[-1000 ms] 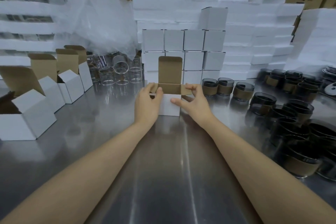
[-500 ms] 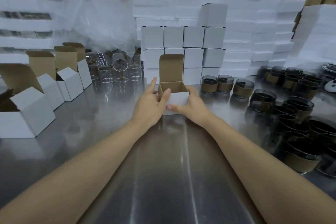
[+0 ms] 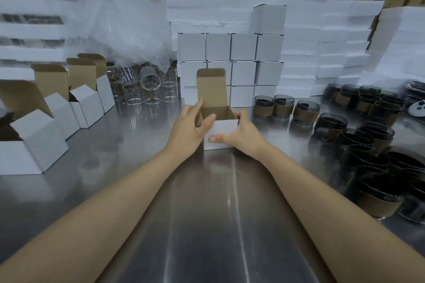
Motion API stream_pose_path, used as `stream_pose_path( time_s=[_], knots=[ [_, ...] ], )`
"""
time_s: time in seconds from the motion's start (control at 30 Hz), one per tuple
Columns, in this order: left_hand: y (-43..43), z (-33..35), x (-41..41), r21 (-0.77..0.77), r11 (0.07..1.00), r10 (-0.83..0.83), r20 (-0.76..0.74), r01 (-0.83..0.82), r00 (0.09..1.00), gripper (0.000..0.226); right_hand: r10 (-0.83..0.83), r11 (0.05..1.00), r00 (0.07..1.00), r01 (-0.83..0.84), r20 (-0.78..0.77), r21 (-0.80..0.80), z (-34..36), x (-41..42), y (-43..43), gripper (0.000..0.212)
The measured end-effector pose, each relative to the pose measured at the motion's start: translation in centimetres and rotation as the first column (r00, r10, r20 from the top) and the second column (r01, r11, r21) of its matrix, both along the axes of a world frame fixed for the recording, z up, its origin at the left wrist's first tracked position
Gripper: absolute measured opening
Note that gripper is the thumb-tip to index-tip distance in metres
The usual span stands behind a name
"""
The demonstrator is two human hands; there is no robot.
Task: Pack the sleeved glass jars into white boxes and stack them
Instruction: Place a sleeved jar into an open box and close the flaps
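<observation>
**A:** Head view: what's changed at the open box?

**B:** The side flaps, splayed a second ago, are now tucked in, and the lid is upright. It stands just in front of the stack of closed boxes.

**A:** Hands?

**B:** The left hand and right hand both grip its sides. It seems ready for a sleeved jar from just right of that stack.

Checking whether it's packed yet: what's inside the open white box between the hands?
Only bare brown inner walls show inside the open white box; no jar rim is visible. The front wall and left hand hide its floor.
</observation>
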State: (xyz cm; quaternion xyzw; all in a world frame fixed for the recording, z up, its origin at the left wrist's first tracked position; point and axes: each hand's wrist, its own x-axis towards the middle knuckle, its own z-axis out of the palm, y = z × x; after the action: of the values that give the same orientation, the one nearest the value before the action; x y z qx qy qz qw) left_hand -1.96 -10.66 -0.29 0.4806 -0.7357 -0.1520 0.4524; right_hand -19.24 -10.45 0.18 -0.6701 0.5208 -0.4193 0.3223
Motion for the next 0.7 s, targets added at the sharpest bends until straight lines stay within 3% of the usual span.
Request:
stream_pose_path(
  time_s=[0.13,0.23,0.3,0.37,0.43,0.5,0.57,0.7],
  knots=[
    [-0.5,0.3,0.0,0.086,0.996,0.013,-0.008,-0.013,1.000,0.069,0.072,0.996,0.996,-0.074,0.052,0.049,0.1,-0.8,-0.2,0.069],
    [-0.5,0.1,-0.2,0.126,0.992,0.035,-0.022,-0.032,0.999,0.073,0.210,0.961,0.903,-0.261,0.376,0.088,0.1,-2.5,-0.7,0.049],
    [-0.3,-0.3,-0.3,0.110,0.994,0.025,0.025,-0.027,0.999,0.082,0.106,0.980,0.830,-0.182,0.548,0.085,0.3,-3.1,-1.1,0.040],
    [-0.3,-0.8,-0.3,0.070,0.998,0.008,0.038,-0.011,0.999,0.087,-0.200,0.978,0.882,0.203,0.426,0.040,0.5,-3.5,-1.8,0.032],
    [-0.3,-0.9,-0.3,0.044,0.999,0.016,0.040,-0.018,0.999,0.086,-0.520,0.840,0.843,0.534,0.139,-0.099,0.3,-3.9,-3.0,0.032],
    [-0.4,-0.8,-0.2,0.048,0.999,0.009,0.032,-0.011,0.999,0.082,-0.643,0.764,0.754,0.621,-0.133,-0.172,0.0,-3.8,-4.0,0.041],
    [-0.4,-0.5,-0.1,0.095,0.995,-0.038,-0.025,0.040,0.999,0.077,-0.648,0.756,0.689,0.632,-0.324,-0.168,-0.1,-3.1,-4.6,0.052],
    [-0.7,-0.6,0.1,0.138,0.987,-0.064,-0.113,0.079,0.992,0.081,-0.632,0.766,0.728,0.638,-0.265,-0.074,-0.1,-3.3,-5.3,0.057]
  ],
)
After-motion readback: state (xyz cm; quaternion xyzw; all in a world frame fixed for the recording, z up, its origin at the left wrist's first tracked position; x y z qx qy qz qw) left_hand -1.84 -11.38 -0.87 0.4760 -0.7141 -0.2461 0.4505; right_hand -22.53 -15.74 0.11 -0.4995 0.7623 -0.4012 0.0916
